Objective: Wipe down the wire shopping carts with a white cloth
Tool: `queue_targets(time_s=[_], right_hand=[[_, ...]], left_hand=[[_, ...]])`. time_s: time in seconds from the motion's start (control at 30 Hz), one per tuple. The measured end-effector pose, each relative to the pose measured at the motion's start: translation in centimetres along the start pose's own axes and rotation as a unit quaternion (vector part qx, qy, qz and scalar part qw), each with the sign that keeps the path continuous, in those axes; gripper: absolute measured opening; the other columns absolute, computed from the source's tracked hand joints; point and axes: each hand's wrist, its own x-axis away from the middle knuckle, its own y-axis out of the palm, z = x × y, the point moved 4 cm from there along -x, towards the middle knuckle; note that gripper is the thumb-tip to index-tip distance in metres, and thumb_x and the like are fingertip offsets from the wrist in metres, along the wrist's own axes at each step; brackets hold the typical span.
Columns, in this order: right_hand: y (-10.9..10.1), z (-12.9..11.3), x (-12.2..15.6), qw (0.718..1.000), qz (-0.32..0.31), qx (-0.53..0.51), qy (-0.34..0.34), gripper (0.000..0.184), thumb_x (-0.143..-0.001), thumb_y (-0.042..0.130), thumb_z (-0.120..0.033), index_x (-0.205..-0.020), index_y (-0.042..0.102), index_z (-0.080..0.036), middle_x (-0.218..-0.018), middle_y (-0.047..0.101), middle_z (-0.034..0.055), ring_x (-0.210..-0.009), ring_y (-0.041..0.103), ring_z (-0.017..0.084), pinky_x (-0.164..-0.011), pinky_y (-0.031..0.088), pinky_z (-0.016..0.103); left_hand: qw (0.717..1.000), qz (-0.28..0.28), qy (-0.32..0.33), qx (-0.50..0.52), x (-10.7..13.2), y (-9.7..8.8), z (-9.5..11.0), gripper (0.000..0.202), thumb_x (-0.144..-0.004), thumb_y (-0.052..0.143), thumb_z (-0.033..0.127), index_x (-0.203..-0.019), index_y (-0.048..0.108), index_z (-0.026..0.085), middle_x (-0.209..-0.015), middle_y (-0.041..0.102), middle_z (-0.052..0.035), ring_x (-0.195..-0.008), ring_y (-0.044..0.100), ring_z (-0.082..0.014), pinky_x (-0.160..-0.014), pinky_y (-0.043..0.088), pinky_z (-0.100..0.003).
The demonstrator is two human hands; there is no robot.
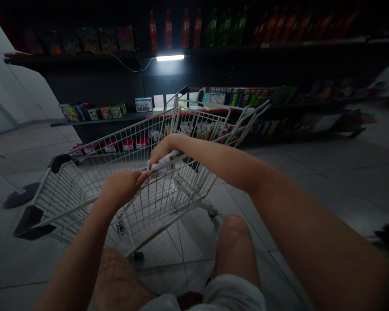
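Your left hand (pixel 120 189) and right hand (pixel 161 151) sit nearly together, both closed around the top rail of a white wire shopping cart (pixel 84 194), which stands at 11 o'clock with its basket showing nothing clearly inside. Your right hand wraps a crumpled white item (pixel 160 162) at the rail; you cannot tell what it is from this view. Black plastic handle caps (pixel 58 162) sit at 10 o'clock. A second white wire cart (pixel 249 114) stands beyond at 12 o'clock. Dark metal shelf (pixel 97 121) with bright packets at 11 o'clock; red plastic bottles (pixel 185 29) higher at 12 o'clock, above a white LED strip light (pixel 170 57). Grey tile floor (pixel 311 172) at 3 o'clock
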Motion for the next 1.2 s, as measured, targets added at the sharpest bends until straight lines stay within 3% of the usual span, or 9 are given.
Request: queue_targets(time_s=[0.1,0.27,0.53,0.6,0.73,0.9,1.0,1.1,1.2], right_hand=[[0.0,0.1,1.2,1.0,0.014,-0.018,-0.007,0.033,-0.086,0.061,-0.036,-0.106,0.066,-0.01,-0.078,0.065,0.0017,-0.065,0.064,0.014,-0.06,0.056,0.026],[2.7,-0.8,1.8,1.0,0.009,-0.028,0.005,0.028,-0.088,0.058,-0.034,-0.103,0.068,-0.012,-0.076,0.065,0.0021,-0.068,0.064,0.013,-0.063,0.055,0.027],[0.8,-1.1,9.2,0.984,0.152,0.075,-0.048,0.031,-0.089,0.06,-0.034,-0.104,0.069,-0.009,-0.085,0.065,0.0049,-0.08,0.063,0.017,-0.073,0.052,0.03],[2.6,-1.2,10.5,0.952,0.232,0.162,-0.12,0.028,-0.09,0.059,-0.034,-0.104,0.069,-0.012,-0.092,0.066,0.0064,-0.087,0.063,0.018,-0.08,0.051,0.032],[7.8,2.1,11.0,0.823,0.405,0.322,-0.235,0.022,-0.092,0.056,-0.025,-0.109,0.068,-0.017,-0.122,0.062,0.0112,-0.11,0.058,0.02,-0.097,0.046,0.036],[8.3,13.7,13.1,0.752,0.585,0.297,-0.054,0.028,-0.093,0.05,-0.029,-0.108,0.068,-0.014,-0.118,0.065,0.0169,-0.112,0.06,0.027,-0.101,0.046,0.043],[8.2,18.0,14.3,0.692,0.688,0.21,0.052,0.038,-0.095,0.043,-0.029,-0.123,0.063,-0.011,-0.124,0.064,0.0194,-0.123,0.056,0.029,-0.106,0.044,0.043],[9.4,17.8,12.5,0.631,0.758,0.136,0.095,0.043,-0.096,0.037,-0.028,-0.127,0.061,-0.01,-0.13,0.061,0.0204,-0.13,0.052,0.028,-0.11,0.043,0.042],[10.6,14.8,9.0,0.646,0.75,0.132,0.051,0.041,-0.091,0.04,-0.022,-0.123,0.064,-0.013,-0.134,0.06,0.0177,-0.132,0.052,0.027,-0.111,0.043,0.041]], left_hand=[[1.0,-0.007,-0.007,0.003,0.0,0.3,-0.3,0.071,-0.099,0.011,0.061,-0.091,0.07,0.021,-0.08,0.072,-0.0081,-0.075,0.065,-0.0232,-0.059,0.033,-0.03],[1.0,-0.012,-0.016,0.01,0.6,0.3,-1.0,0.073,-0.098,0.012,0.064,-0.086,0.069,0.02,-0.082,0.074,-0.0078,-0.074,0.066,-0.0227,-0.06,0.036,-0.03],[0.999,-0.013,-0.026,0.015,0.9,0.6,-1.4,0.072,-0.097,0.013,0.066,-0.084,0.067,0.02,-0.079,0.073,-0.008,-0.075,0.066,-0.024,-0.059,0.033,-0.03],[1.0,-0.008,-0.021,0.017,1.0,0.7,-1.7,0.074,-0.095,0.011,0.068,-0.085,0.067,0.021,-0.078,0.073,-0.0079,-0.076,0.067,-0.0252,-0.059,0.033,-0.03],[0.999,-0.012,-0.024,0.023,1.1,1.0,-2.6,0.075,-0.094,0.01,0.07,-0.082,0.066,0.021,-0.077,0.073,-0.0075,-0.076,0.067,-0.0255,-0.06,0.035,-0.03],[1.0,-0.01,-0.012,0.023,1.1,1.3,-3.1,0.074,-0.094,0.009,0.068,-0.082,0.065,0.021,-0.076,0.073,-0.0085,-0.075,0.067,-0.0267,-0.064,0.039,-0.033],[1.0,-0.003,-0.005,0.02,0.9,1.4,-3.1,0.073,-0.095,0.012,0.066,-0.091,0.069,0.021,-0.079,0.074,-0.0094,-0.077,0.068,-0.0285,-0.064,0.041,-0.035],[1.0,0.002,-0.007,0.017,0.6,1.3,-2.9,0.071,-0.096,0.014,0.064,-0.101,0.071,0.022,-0.079,0.074,-0.0091,-0.08,0.069,-0.0299,-0.065,0.041,-0.035],[1.0,-0.014,-0.016,0.002,0.4,0.6,-2.2,0.073,-0.095,0.012,0.065,-0.101,0.072,0.023,-0.08,0.073,-0.0094,-0.083,0.069,-0.0311,-0.065,0.042,-0.035]])
